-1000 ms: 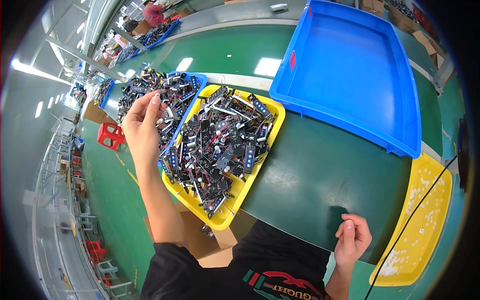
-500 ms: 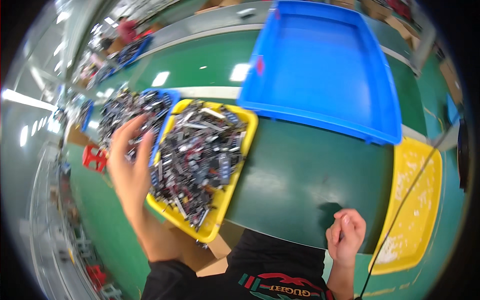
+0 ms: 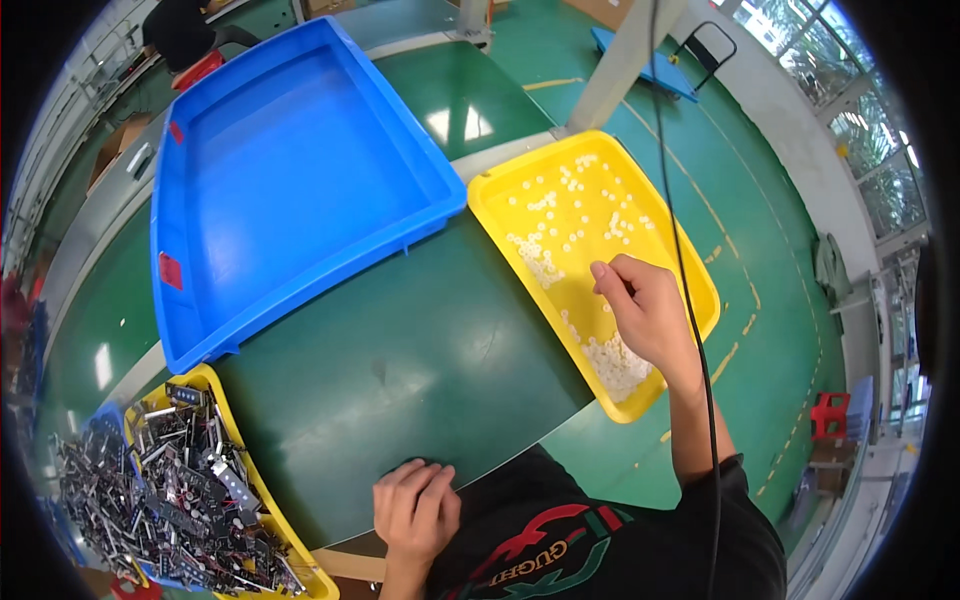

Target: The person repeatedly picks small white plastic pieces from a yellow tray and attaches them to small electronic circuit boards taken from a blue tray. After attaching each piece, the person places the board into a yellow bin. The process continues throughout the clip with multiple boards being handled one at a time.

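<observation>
My right hand (image 3: 645, 310) hovers over a shallow yellow tray (image 3: 488, 195) on the right. Its fingers are curled with the thumb against them; anything they hold is hidden. Small white ring-shaped pieces (image 3: 615, 367) are scattered in that tray, heaped at its near end. My left hand (image 3: 412, 508) is at the near edge of the dark green table (image 3: 390, 350), fingers bent and together, their undersides out of sight. At lower left, a yellow bin (image 3: 240, 440) is piled with small dark and metallic parts (image 3: 185, 490).
A large blue tray (image 3: 300, 170) stands on the table at far left, with nothing visible inside. Another heap of parts (image 3: 90, 500) lies beside the yellow bin. A black cable (image 3: 676, 220) hangs in front of the right tray. Beyond stand a grey post (image 3: 615, 75) and a blue trolley (image 3: 655, 72).
The view has swung right. My left hand has gone from beside the parts bin to the table edge, and its fingers have closed. My right hand has moved over the tray of white pieces.
</observation>
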`<state>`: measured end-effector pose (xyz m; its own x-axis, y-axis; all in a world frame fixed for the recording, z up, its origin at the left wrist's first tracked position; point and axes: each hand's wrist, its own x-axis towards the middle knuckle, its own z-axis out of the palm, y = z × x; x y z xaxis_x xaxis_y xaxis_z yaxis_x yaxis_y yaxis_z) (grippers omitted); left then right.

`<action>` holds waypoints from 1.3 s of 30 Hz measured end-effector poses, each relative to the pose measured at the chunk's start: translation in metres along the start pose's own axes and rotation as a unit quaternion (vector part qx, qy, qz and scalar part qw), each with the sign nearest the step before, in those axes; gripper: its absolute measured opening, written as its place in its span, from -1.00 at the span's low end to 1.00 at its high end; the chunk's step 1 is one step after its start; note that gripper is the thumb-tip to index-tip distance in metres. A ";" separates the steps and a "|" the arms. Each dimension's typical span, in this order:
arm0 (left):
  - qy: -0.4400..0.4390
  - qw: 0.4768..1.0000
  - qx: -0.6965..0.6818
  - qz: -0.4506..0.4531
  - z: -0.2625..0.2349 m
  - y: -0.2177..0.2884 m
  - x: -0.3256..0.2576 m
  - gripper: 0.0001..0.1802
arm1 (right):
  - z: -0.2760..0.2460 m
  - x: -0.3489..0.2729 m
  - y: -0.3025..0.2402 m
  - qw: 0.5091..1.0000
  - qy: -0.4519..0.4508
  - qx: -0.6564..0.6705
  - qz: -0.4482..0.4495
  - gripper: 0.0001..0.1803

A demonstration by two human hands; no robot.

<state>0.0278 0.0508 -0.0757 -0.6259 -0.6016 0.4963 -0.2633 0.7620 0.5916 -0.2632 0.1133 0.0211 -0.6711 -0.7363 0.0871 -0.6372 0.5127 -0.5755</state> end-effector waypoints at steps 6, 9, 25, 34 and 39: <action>0.012 0.997 0.009 0.082 -0.006 -0.010 0.001 -0.73 | 0.025 0.026 0.047 0.983 0.050 -0.152 -0.090 -0.81; -0.028 0.988 0.005 0.151 -0.019 -0.024 -0.016 -0.77 | 0.047 0.024 0.048 0.970 0.073 -0.175 -0.151 -0.69; 0.117 0.992 0.029 0.036 -0.008 -0.003 -0.022 -0.86 | 0.030 -0.002 0.032 0.925 0.025 -0.254 -0.281 -0.34; 0.012 0.939 -0.290 -0.182 -0.061 0.036 -0.032 -0.51 | 0.016 -0.019 -0.001 0.897 0.068 -0.239 -0.365 -0.41; 0.172 0.982 -0.078 -0.029 -0.137 0.062 -0.072 -0.51 | -0.015 -0.026 -0.043 0.960 0.071 0.018 -0.271 -0.42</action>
<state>0.1575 0.1085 0.0125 -0.3222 -0.7081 0.6283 -0.1589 0.6947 0.7015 -0.2242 0.1171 0.0553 -0.2909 -0.8217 0.4901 -0.8956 0.0536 -0.4417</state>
